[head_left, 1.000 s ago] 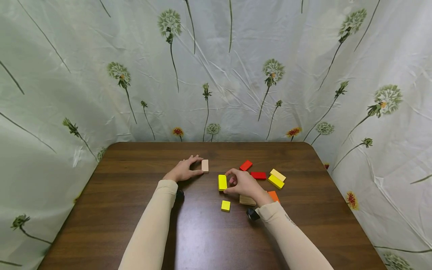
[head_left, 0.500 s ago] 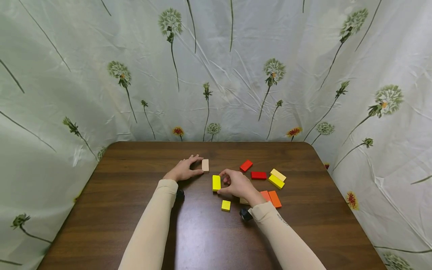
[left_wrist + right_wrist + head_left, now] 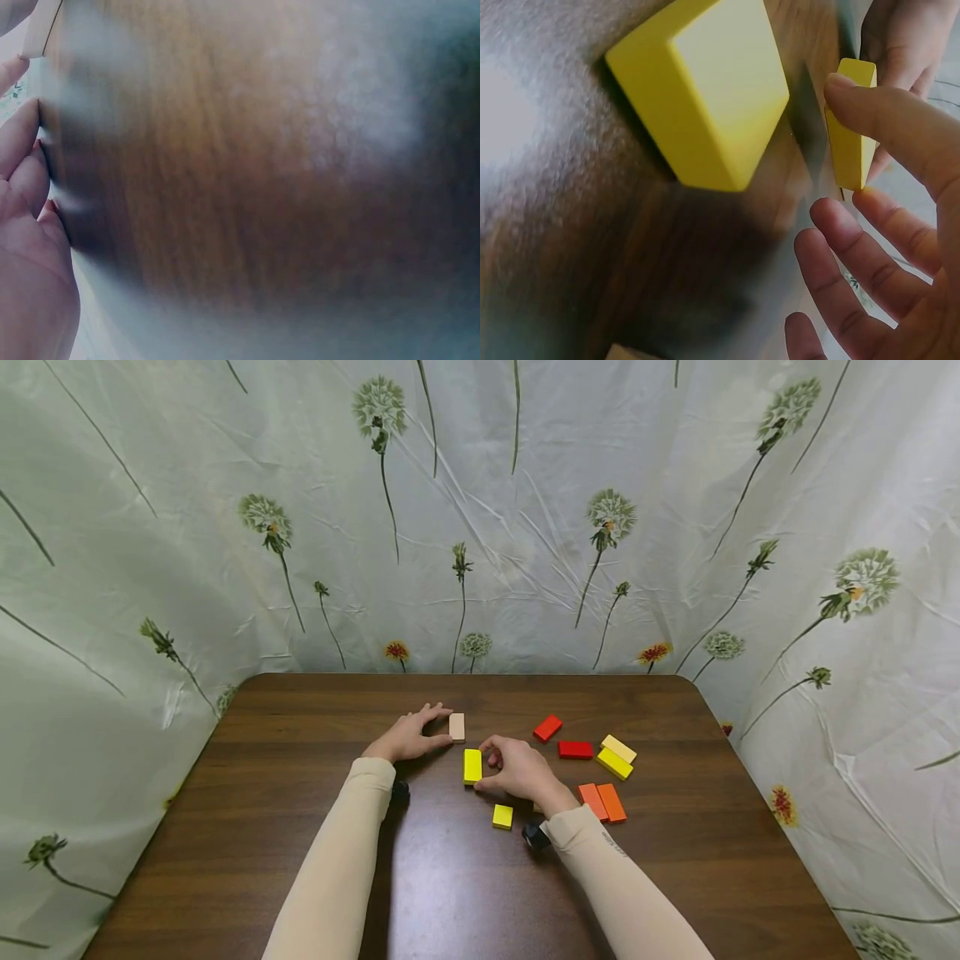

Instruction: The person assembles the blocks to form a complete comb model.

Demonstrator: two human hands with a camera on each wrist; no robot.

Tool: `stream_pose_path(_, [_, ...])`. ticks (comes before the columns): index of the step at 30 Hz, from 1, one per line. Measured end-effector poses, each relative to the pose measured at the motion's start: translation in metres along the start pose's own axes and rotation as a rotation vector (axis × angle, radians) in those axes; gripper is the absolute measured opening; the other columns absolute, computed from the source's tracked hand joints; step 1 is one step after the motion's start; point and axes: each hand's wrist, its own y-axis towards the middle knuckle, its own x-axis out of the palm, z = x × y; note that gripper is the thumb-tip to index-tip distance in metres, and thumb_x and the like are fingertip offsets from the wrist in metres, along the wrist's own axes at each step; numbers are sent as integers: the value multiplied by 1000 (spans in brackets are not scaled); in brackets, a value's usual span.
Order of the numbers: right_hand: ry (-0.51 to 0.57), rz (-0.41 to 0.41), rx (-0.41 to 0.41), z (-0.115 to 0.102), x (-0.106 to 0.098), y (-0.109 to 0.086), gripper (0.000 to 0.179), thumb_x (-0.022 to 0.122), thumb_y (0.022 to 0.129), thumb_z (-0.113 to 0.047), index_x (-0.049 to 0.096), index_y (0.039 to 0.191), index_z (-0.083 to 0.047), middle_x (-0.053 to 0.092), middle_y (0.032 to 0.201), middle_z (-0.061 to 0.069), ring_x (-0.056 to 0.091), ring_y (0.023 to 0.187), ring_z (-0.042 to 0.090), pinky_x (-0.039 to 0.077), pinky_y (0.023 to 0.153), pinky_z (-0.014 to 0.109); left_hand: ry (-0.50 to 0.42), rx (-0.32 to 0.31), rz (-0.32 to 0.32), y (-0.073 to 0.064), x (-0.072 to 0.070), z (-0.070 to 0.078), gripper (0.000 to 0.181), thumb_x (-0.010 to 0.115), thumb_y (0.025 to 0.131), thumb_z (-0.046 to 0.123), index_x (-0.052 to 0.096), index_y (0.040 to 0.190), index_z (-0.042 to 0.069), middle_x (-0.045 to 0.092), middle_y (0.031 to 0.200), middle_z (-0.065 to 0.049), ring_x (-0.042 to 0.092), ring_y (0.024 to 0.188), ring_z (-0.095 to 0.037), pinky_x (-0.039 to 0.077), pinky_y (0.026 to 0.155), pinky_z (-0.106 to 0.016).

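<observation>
In the head view my left hand [image 3: 406, 737] holds a pale beige wooden block [image 3: 457, 727] by its ends, thumb at the near one and index finger at the far one. The left wrist view shows only a corner of that block [image 3: 40, 30]. To the right and slightly nearer, my right hand [image 3: 517, 770] pinches a yellow block [image 3: 472, 767] between thumb and index finger; the other fingers are off it. A small yellow block [image 3: 502, 817] lies on the table below the right hand and looms large in the right wrist view.
Two red blocks [image 3: 575, 750] lie beyond the right hand. Farther right, a cream block [image 3: 618, 748] touches a yellow one. Two orange blocks [image 3: 611, 803] lie side by side near the right wrist, which mostly hides a wooden block. A floral curtain hangs behind the brown table [image 3: 300, 710].
My right hand has slid left with the yellow block, closer to the beige block. The orange blocks have come into view from behind the right wrist. My left hand has stayed put.
</observation>
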Motion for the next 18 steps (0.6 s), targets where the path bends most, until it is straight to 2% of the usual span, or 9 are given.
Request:
stream_pose_path(11, [-13, 23, 24, -4, 7, 9, 55, 95, 83, -34, 70, 129, -18, 71, 103, -1, 63, 88, 14, 54, 82, 38, -2, 9, -4, -1, -1, 0, 66, 63, 108, 42, 45, 165, 15, 27, 177, -18, 18, 167, -43, 12, 133, -68])
stream_pose_path(18, [-39, 35, 4, -6, 10, 13, 56, 96, 82, -34, 70, 129, -16, 69, 101, -1, 61, 85, 15, 51, 78, 37, -21, 25, -13, 0, -1, -2, 64, 61, 110, 38, 43, 165, 13, 25, 178, -19, 15, 167, -44, 10, 133, -68])
